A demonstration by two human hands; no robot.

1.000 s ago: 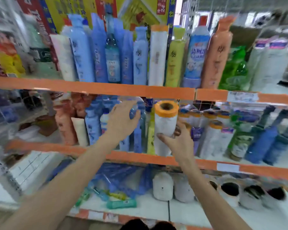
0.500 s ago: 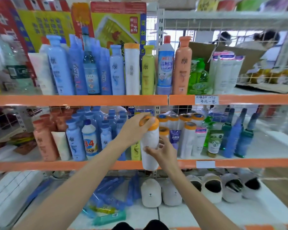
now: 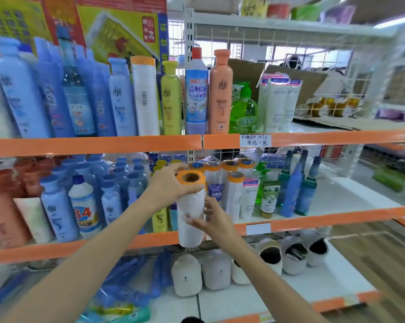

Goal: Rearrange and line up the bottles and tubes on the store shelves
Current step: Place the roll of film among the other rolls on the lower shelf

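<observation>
— Holding what, exactly, nearest the camera?
— A white roll with an orange end [image 3: 190, 206], upright, in front of the orange edge of the middle shelf [image 3: 336, 219]. The left hand [image 3: 167, 186] wraps its fingers round the roll's orange top; the right hand [image 3: 212, 221] grips the lower body, thumb on the front, fingers curled behind.
— And just below the hands?
— On the bottom shelf [image 3: 278, 297], white slippers with a small bear face [image 3: 187, 275] and more pairs to the right; blue plastic packets [image 3: 129, 283] lie to the left.
— Behind the roll?
— More white rolls with orange ends [image 3: 229, 176] stand in a cluster on the middle shelf, just right of the held one. Left of it, small blue bottles [image 3: 110, 183], a white bottle marked 84 [image 3: 84, 206] and peach bottles [image 3: 3, 206]. To the right, green and blue spray bottles [image 3: 297, 185].
— Farther up?
— The top shelf [image 3: 92, 145] carries tall blue bottles [image 3: 19, 89], a white tube with a barcode [image 3: 145, 96], a yellow-green bottle [image 3: 171, 99], a tall peach bottle [image 3: 221, 92], a green pump bottle [image 3: 243, 108] and white tubes [image 3: 278, 101]. A handwritten price tag [image 3: 255, 140] sits on its edge.
</observation>
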